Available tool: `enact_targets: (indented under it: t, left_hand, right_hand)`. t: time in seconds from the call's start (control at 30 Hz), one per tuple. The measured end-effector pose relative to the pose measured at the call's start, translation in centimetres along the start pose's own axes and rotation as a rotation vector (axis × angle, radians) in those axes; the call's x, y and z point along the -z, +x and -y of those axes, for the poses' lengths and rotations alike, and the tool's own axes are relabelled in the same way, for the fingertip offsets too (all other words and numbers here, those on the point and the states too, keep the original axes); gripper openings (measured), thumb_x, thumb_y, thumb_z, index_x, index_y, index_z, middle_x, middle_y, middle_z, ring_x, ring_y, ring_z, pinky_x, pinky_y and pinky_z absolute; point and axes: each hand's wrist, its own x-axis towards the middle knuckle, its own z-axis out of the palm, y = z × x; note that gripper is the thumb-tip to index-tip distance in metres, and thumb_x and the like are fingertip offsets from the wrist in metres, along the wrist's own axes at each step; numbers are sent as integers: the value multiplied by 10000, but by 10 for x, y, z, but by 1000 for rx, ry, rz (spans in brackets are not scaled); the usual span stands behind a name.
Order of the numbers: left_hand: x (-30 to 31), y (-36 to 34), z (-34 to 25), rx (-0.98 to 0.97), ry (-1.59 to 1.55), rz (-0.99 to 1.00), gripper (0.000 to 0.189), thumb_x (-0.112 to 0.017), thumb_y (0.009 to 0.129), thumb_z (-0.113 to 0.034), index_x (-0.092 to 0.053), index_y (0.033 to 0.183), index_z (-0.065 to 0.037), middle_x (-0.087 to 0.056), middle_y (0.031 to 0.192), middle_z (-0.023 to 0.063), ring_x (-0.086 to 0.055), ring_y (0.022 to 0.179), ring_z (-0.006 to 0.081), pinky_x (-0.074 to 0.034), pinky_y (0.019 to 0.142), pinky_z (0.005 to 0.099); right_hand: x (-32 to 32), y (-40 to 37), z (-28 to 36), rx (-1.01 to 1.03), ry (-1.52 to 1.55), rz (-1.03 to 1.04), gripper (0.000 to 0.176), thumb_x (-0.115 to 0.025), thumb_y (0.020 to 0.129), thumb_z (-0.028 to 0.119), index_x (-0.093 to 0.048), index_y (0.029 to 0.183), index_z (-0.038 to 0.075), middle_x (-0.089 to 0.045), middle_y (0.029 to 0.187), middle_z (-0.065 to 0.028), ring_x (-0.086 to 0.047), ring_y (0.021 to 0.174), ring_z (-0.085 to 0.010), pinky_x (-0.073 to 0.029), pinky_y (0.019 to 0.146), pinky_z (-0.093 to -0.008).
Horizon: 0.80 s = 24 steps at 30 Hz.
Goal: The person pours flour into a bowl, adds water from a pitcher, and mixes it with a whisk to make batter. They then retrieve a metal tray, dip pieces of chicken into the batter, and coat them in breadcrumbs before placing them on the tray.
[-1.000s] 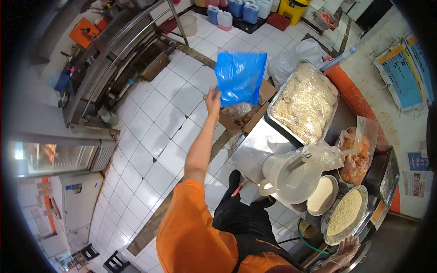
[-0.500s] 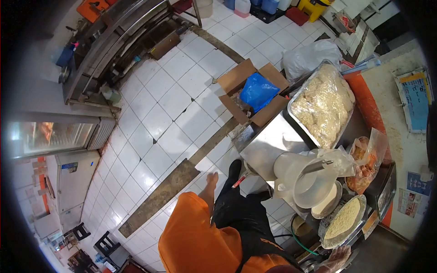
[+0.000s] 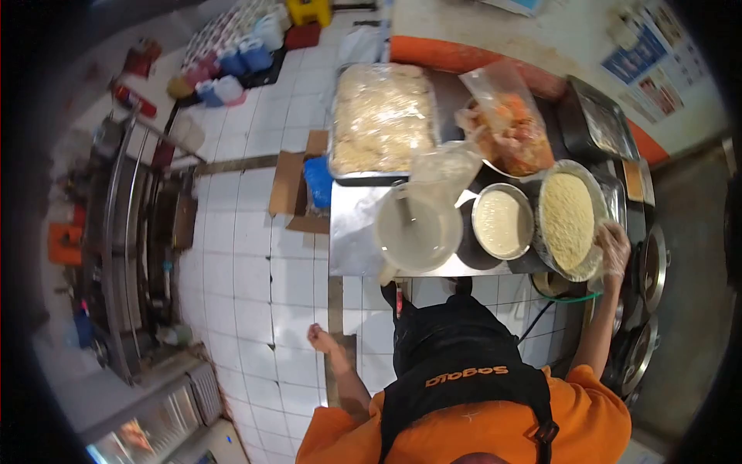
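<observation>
My left hand [image 3: 320, 339] hangs bare over the tiled floor, away from the table, fingers curled in with nothing seen in them. In a clear plastic glove, my right hand [image 3: 613, 247] is at the right rim of a large metal bowl [image 3: 589, 267], its fingers closed against the edge. Pale yellow crumbs [image 3: 569, 220] fill that bowl. Left of it stands a smaller round bowl [image 3: 530, 232] of creamy white batter [image 3: 501, 223]. A translucent plastic pitcher [image 3: 419, 232] with a metal utensil [image 3: 404, 207] inside stands further left.
A film-wrapped tray [image 3: 384, 120] of breaded food sits at the back left of the steel table [image 3: 348, 247]. Behind the bowls lies a plastic bag [image 3: 514, 127] of raw meat. A cardboard box [image 3: 287, 185] with a blue bag [image 3: 315, 182] stands beside the table. Lidded pots [image 3: 653, 271] stand at right.
My view has turned to the right, so the table and bowls now lie straight ahead. My right hand, at the frame's bottom before, now shows fully beside the crumb bowl. My left hand still hangs down.
</observation>
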Motion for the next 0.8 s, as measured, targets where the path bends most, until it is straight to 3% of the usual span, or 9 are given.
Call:
enact_targets:
  t: [0.07,0.17,0.23,0.33,0.43,0.47,0.57,0.7,0.8]
  left_hand:
    - [-6,-7,-65,-205,-102,-2,202,-497,940,-52,-601,1099,18,-630,1114,106,-576,1000,210,-462,875,334]
    - [-9,-75,-208,-539,-184,-24,259,-502,950,-69,-559,1177,41,-607,1159,131,-566,1096,234,-449,960,345]
    - [-13,-145,-295,-726,-318,-18,287,-501,944,-61,-533,1204,57,-597,1179,148,-564,1136,257,-447,999,366]
    - [-34,-261,-378,-1016,-446,121,297,-496,937,-54,-517,1208,67,-589,1198,161,-560,1153,275,-443,1018,387]
    - [-78,-345,-395,-1307,-425,580,313,-517,926,-59,-514,1208,76,-605,1179,157,-572,1141,275,-439,1023,399]
    - [-100,-368,-396,-1231,-397,769,311,-574,897,-52,-546,1185,62,-634,1131,147,-598,1101,260,-447,1011,388]
    - [-194,-433,-412,-1340,105,1010,289,-706,840,-87,-636,1109,-10,-690,1073,113,-651,1014,207,-486,920,330]
    - [-336,-441,-398,-1407,324,1058,314,-703,852,-110,-647,1153,-37,-711,1055,123,-686,975,224,-523,877,337]
    - [-380,-445,-396,-1410,619,962,404,-736,837,-246,-654,1187,-62,-714,1087,134,-701,943,272,-541,847,366]
  right_hand:
    - [-8,12,-6,161,-199,59,334,-743,854,118,-654,1164,29,-683,1070,-88,-659,945,-187,-551,833,-321]
    - [-27,14,24,80,-366,161,601,-793,775,117,-570,1333,100,-612,1289,-145,-595,1169,-267,-505,968,-406]
    - [-31,25,15,355,-741,329,918,-857,684,194,-403,1481,159,-417,1493,-196,-431,1359,-335,-400,1091,-462]
    - [-43,46,-17,281,-838,445,1086,-887,625,295,-297,1532,209,-268,1570,-206,-264,1440,-420,-297,1156,-503]
    - [-48,48,-4,260,-1077,526,1095,-900,582,339,-334,1513,235,-266,1562,-214,-312,1388,-478,-367,1107,-517]
    - [-46,51,-5,275,-1060,524,1095,-900,582,339,-334,1513,235,-266,1562,-214,-312,1388,-478,-367,1107,-517]
    - [-34,66,-29,335,-1058,561,939,-848,647,289,-395,1469,250,-319,1536,-190,-416,1296,-487,-452,1017,-537]
    - [-13,79,-65,442,-767,619,760,-800,700,275,-501,1391,173,-454,1434,-185,-466,1249,-422,-454,1007,-473]
    - [12,84,-86,493,-543,589,620,-763,737,200,-567,1323,154,-535,1355,-169,-517,1205,-374,-472,985,-440]
